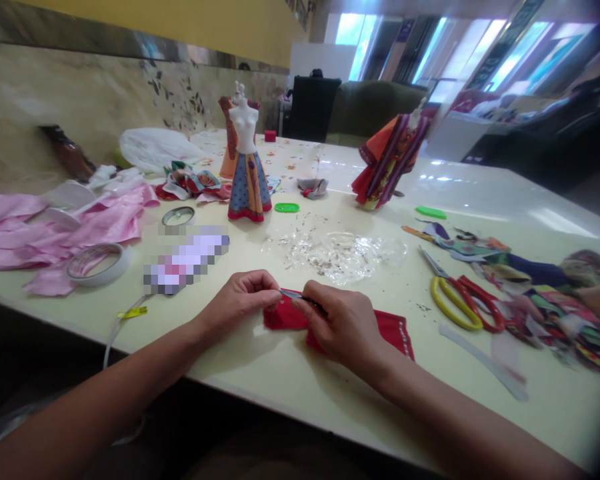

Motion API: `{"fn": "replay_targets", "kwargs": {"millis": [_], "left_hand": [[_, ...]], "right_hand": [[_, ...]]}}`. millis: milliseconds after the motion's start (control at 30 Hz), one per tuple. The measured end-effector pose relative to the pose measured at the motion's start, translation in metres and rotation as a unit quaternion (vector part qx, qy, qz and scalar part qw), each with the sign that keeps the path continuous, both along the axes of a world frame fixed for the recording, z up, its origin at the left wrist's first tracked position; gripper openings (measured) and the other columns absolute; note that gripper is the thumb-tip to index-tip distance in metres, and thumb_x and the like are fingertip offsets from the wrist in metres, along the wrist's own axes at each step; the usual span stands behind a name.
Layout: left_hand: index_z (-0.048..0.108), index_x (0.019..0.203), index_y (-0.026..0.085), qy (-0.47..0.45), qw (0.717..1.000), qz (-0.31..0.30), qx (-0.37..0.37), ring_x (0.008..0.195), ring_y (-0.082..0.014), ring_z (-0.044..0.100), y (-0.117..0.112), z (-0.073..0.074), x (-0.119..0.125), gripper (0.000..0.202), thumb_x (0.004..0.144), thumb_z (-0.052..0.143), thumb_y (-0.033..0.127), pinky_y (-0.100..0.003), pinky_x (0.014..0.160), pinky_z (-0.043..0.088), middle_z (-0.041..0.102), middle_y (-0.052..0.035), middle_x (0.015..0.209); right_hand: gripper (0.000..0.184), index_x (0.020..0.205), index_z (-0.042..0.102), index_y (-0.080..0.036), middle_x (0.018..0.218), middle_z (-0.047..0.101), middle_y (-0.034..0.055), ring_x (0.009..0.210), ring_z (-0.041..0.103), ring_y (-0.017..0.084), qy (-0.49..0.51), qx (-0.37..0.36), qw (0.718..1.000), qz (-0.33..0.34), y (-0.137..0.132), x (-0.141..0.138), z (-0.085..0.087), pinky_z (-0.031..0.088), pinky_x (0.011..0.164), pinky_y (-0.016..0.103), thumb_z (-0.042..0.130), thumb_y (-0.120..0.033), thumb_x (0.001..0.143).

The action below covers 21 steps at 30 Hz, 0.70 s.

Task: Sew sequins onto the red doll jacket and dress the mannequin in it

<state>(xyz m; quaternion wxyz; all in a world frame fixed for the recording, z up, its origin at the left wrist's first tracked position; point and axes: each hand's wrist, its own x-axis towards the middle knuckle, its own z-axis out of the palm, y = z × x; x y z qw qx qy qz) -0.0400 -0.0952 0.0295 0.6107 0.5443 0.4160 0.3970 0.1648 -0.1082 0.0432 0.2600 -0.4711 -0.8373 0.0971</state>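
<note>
two hands and a slim pointed tool over red cloth

the left hand [253, 293] is drawn into a narrow pinch, thumb against fingers, at the tip of a slim metal tool [291, 294]; what, if anything, lies between its fingertips cannot be told. the right hand [343, 320] grips the tool, its point directed toward the left hand. beneath them, close to the near edge of the worktop [285, 377], lies the red cloth [395, 325], partly covered by the right hand; a row of pale dots runs along its right border.

just beyond the hands is a glossy clear patch [347, 257] strewn with small bits. farther toward the far edge stand a white dress form [245, 127] in a blue and orange skirt and, to its right, a draped figure [390, 163]. toward the right edge, scissors [453, 303] with yellow and red handles lie beside a heap of patterned scraps [540, 300]. toward the left edge are pink fabric [115, 217], a roll of tape [105, 275] and a blurred pale object [187, 263], from which a cable [111, 340] drops over the near edge.
</note>
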Motion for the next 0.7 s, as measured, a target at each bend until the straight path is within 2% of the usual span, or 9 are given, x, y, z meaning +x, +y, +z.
{"fn": "replay_targets", "kwargs": {"millis": [167,300,400,500,700], "left_hand": [[0.063,0.077,0.014,0.013,1.000,-0.003,0.017,0.063,-0.0078,0.050,0.000,0.000,-0.002,0.013,0.079,0.069,0.026,-0.021,0.064,0.039,0.059,0.0035,0.067],[0.063,0.077,0.015,0.014,1.000,-0.002,0.023,0.064,-0.0078,0.050,0.000,0.000,-0.002,0.012,0.080,0.069,0.025,-0.020,0.064,0.039,0.059,0.0035,0.068],[0.064,0.078,0.015,0.018,0.999,-0.007,0.030,0.065,-0.0082,0.050,-0.001,0.001,-0.001,0.012,0.081,0.069,0.025,-0.021,0.064,0.039,0.060,0.0028,0.069],[0.064,0.080,0.015,0.016,0.999,-0.035,0.037,0.065,-0.0090,0.050,-0.003,0.003,0.001,0.013,0.082,0.068,0.027,-0.022,0.064,0.039,0.059,0.0022,0.070],[0.061,0.083,0.016,-0.018,0.999,-0.023,0.031,0.070,-0.0101,0.050,-0.002,0.001,0.001,0.014,0.088,0.061,0.028,-0.023,0.069,0.039,0.058,0.0012,0.075]], "right_hand": [[0.029,0.069,0.043,-0.021,0.058,0.050,-0.0038,0.052,0.038,0.009,0.007,-0.021,1.000,-0.003,-0.002,-0.001,0.001,0.019,0.054,0.026,0.049,-0.037,0.093],[0.032,0.067,0.040,-0.021,0.056,0.043,-0.0047,0.053,0.035,0.010,0.049,-0.089,0.995,-0.014,-0.002,-0.002,0.003,0.021,0.054,0.026,0.050,-0.038,0.092],[0.036,0.063,0.034,-0.021,0.056,0.039,-0.0048,0.056,0.035,0.010,0.116,-0.164,0.980,-0.007,0.002,-0.002,0.003,0.024,0.055,0.026,0.049,-0.038,0.091],[0.037,0.061,0.034,-0.021,0.059,0.038,-0.0047,0.058,0.035,0.010,0.178,-0.223,0.959,0.005,0.008,-0.001,0.003,0.026,0.055,0.026,0.050,-0.038,0.090],[0.037,0.060,0.038,-0.020,0.060,0.033,-0.0056,0.059,0.032,0.009,0.260,-0.267,0.928,0.019,0.014,-0.001,0.003,0.026,0.055,0.026,0.054,-0.039,0.088]]}}
